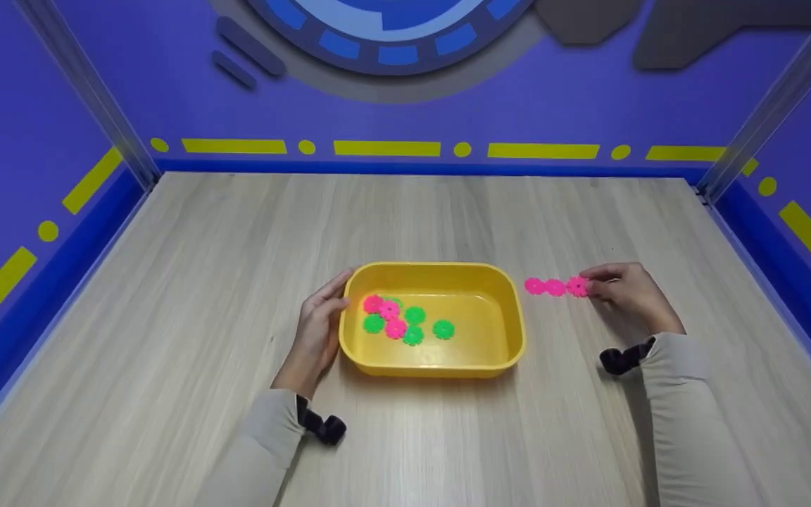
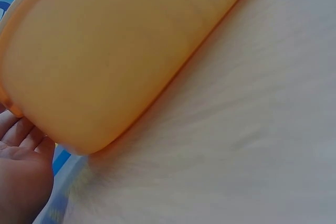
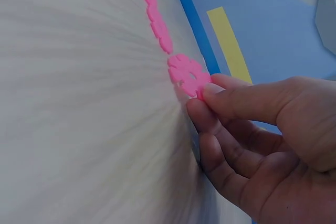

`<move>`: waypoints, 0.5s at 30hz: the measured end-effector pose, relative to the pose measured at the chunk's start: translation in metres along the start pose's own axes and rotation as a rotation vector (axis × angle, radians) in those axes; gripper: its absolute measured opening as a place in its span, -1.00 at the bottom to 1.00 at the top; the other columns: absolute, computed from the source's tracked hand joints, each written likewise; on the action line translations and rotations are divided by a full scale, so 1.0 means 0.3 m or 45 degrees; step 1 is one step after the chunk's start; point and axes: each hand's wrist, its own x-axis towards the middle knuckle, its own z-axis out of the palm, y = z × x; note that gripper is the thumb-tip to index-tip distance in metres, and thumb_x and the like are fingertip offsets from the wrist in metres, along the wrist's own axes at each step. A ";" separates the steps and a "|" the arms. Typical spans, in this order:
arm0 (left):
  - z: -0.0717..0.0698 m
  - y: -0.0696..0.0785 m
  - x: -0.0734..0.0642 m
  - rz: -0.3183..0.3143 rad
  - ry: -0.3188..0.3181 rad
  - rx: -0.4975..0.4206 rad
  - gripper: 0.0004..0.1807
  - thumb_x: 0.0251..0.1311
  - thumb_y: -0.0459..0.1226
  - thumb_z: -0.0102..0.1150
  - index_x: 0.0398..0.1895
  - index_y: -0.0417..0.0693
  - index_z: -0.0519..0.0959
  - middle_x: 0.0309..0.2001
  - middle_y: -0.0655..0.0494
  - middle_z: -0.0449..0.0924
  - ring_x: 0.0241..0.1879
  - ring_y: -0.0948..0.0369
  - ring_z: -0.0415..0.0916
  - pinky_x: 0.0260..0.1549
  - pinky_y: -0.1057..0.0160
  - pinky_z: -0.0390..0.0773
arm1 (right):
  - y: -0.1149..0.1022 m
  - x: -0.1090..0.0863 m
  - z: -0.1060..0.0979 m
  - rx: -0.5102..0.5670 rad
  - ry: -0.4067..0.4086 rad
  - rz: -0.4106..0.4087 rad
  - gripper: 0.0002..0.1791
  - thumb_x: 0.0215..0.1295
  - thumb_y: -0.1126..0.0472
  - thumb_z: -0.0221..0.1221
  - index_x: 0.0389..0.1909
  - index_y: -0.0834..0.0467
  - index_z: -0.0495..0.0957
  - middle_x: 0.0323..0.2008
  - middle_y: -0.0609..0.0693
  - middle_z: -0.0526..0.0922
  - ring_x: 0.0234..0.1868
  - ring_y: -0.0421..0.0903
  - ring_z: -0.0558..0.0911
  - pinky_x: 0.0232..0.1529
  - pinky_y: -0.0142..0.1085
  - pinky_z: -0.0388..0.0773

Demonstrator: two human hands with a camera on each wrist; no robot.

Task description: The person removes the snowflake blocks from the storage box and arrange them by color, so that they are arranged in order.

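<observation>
My right hand [image 1: 627, 292] pinches a pink flower-shaped disc [image 3: 190, 73] between thumb and fingertips, at the end of a row of pink discs. Two more pink discs [image 1: 545, 286] lie to its left on the table, close together; a narrow gap shows before the pinched one in the right wrist view. At the tub's left end, my left hand [image 1: 317, 327] holds the yellow tub [image 1: 430, 371], with fingers under its rim in the left wrist view. Several green discs [image 1: 443, 329] and pink discs [image 1: 395, 329] lie inside, mostly toward the left.
The wood-grain table [image 1: 250, 232] is bordered by blue side panels and a blue back panel [image 1: 405, 116] with yellow marks. Dark wrist cameras [image 1: 324, 428] are strapped to both sleeves, low over the table.
</observation>
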 end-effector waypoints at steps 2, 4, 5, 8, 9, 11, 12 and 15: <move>0.001 0.000 0.000 0.002 0.004 0.000 -0.39 0.16 -0.55 -0.18 0.37 -0.39 0.22 0.43 -0.19 0.18 0.46 0.08 0.09 0.40 0.19 0.16 | 0.002 0.000 0.001 0.001 0.000 0.005 -0.62 0.32 0.18 0.14 0.08 0.29 0.56 -0.25 0.00 0.66 -0.40 -0.29 0.53 -0.44 -0.42 0.51; 0.000 0.001 0.000 0.007 0.003 0.008 -0.39 0.16 -0.55 -0.17 0.37 -0.40 0.21 0.43 -0.20 0.18 0.46 0.08 0.08 0.41 0.19 0.15 | 0.002 0.000 0.003 -0.005 0.008 0.004 -0.62 0.32 0.18 0.15 0.08 0.29 0.56 -0.25 -0.02 0.66 -0.40 -0.29 0.51 -0.43 -0.42 0.50; 0.000 0.001 0.000 0.009 0.001 0.012 -0.39 0.17 -0.55 -0.17 0.37 -0.40 0.21 0.43 -0.20 0.18 0.46 0.08 0.08 0.41 0.19 0.14 | 0.002 0.000 0.004 -0.011 0.009 0.004 -0.62 0.32 0.18 0.14 0.08 0.28 0.56 -0.25 -0.01 0.65 -0.41 -0.28 0.51 -0.44 -0.41 0.50; -0.001 0.001 0.001 0.005 0.003 0.019 -0.39 0.17 -0.55 -0.18 0.37 -0.38 0.22 0.43 -0.18 0.19 0.46 0.10 0.10 0.41 0.20 0.14 | 0.000 0.000 0.005 -0.034 0.011 0.001 -0.63 0.32 0.17 0.14 0.08 0.27 0.57 -0.23 -0.01 0.64 -0.41 -0.28 0.49 -0.43 -0.41 0.49; -0.001 0.001 0.001 0.002 0.003 0.021 -0.39 0.17 -0.55 -0.18 0.37 -0.37 0.22 0.43 -0.17 0.19 0.45 0.11 0.10 0.41 0.20 0.14 | 0.000 0.001 0.006 -0.035 0.008 0.002 -0.62 0.32 0.17 0.14 0.08 0.28 0.57 -0.23 -0.02 0.64 -0.42 -0.28 0.48 -0.44 -0.41 0.49; -0.001 0.002 0.001 -0.003 0.001 0.018 -0.39 0.17 -0.55 -0.18 0.37 -0.36 0.23 0.43 -0.17 0.19 0.45 0.12 0.10 0.41 0.21 0.15 | 0.000 0.002 0.006 -0.026 -0.001 0.016 -0.62 0.32 0.16 0.13 0.08 0.27 0.56 -0.25 -0.02 0.63 -0.43 -0.27 0.47 -0.45 -0.41 0.48; -0.001 0.001 0.001 -0.004 0.001 0.016 -0.39 0.17 -0.55 -0.18 0.37 -0.36 0.22 0.43 -0.17 0.19 0.45 0.12 0.10 0.41 0.21 0.15 | 0.000 0.002 0.005 -0.023 -0.006 0.017 -0.61 0.32 0.15 0.14 0.08 0.27 0.56 -0.24 -0.05 0.63 -0.42 -0.28 0.46 -0.44 -0.41 0.48; -0.001 -0.001 -0.001 -0.006 -0.003 0.005 -0.39 0.17 -0.55 -0.18 0.37 -0.36 0.22 0.43 -0.17 0.19 0.45 0.11 0.10 0.41 0.21 0.16 | 0.003 0.004 0.005 -0.011 -0.017 0.025 -0.60 0.31 0.14 0.14 0.09 0.28 0.55 -0.27 -0.09 0.62 -0.43 -0.29 0.46 -0.45 -0.42 0.47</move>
